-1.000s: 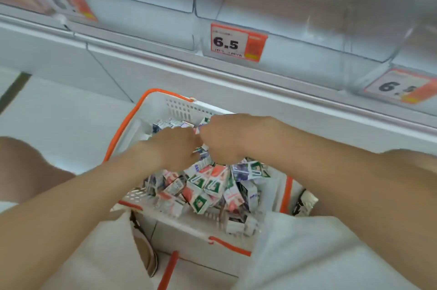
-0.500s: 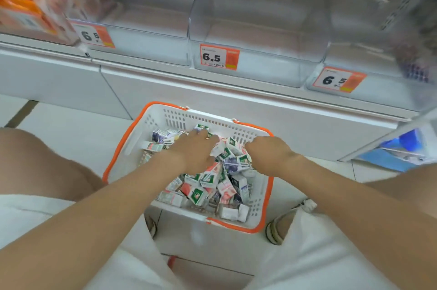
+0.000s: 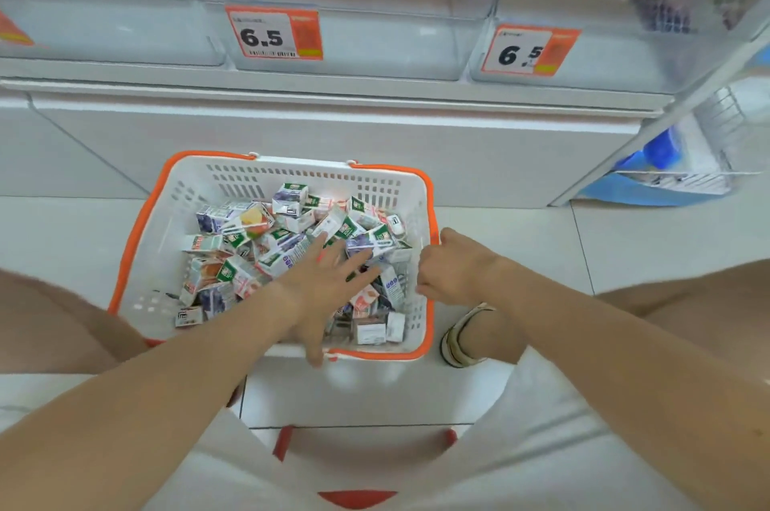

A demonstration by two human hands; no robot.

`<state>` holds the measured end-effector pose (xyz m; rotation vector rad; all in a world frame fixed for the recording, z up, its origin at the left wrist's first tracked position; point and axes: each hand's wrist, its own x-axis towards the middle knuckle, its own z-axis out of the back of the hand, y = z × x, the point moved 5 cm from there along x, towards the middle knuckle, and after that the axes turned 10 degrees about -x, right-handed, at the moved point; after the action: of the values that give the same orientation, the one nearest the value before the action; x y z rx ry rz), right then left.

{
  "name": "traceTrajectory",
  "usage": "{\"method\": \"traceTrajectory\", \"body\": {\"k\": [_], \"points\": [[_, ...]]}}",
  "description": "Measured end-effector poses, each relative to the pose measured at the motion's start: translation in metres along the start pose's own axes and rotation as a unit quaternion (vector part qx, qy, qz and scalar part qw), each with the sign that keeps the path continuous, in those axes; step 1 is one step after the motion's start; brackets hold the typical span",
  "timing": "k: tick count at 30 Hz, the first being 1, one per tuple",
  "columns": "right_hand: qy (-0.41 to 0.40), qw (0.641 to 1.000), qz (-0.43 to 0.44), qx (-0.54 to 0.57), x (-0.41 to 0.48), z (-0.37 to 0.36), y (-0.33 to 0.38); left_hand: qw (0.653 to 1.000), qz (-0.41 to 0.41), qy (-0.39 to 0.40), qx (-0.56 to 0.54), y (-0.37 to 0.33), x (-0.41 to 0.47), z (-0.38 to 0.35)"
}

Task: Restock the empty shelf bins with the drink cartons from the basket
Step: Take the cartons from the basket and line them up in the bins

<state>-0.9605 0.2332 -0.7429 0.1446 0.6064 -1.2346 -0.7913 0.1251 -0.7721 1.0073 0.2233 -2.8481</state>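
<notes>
Beneath left fingers (image 3: 319,250), drink cartons (image 3: 250,224), in basket (image 3: 233,177)

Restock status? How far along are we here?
Done: nothing visible; the middle bin behind the 6.5 tag looks empty. In hand: the left hand lies straight-fingered on the cartons in the basket; the right hand is curled at the basket's right rim, and whether its grip holds a carton is hidden. Left: the whole pile.
</notes>
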Motion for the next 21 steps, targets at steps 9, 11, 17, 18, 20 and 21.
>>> {"method": "traceTrajectory", "body": {"k": [9, 11, 17, 18, 20, 21], "points": [[0.139, 0.984, -0.114, -0.016, -0.034, -0.038, -0.050, 0.996, 0.013, -0.087, -0.027, -0.039, 0.029, 0.020], [0.156, 0.979, -0.130, -0.029, -0.044, -0.043, -0.059, 0.993, 0.050, -0.053, -0.093, -0.040, 0.033, 0.020], [0.241, 0.959, -0.146, 0.033, -0.041, -0.018, -0.054, 0.976, 0.042, -0.041, -0.209, -0.002, 0.031, 0.035], [0.231, 0.962, -0.136, 0.054, -0.033, -0.004, -0.050, 0.972, 0.051, -0.070, -0.217, 0.004, 0.030, 0.041], [0.189, 0.972, -0.107, 0.089, -0.014, 0.032, -0.043, 0.966, 0.091, -0.114, -0.215, 0.013, 0.027, 0.048], [0.165, 0.977, -0.096, 0.097, -0.003, 0.050, -0.041, 0.963, 0.117, -0.122, -0.208, 0.017, 0.026, 0.049]]}}
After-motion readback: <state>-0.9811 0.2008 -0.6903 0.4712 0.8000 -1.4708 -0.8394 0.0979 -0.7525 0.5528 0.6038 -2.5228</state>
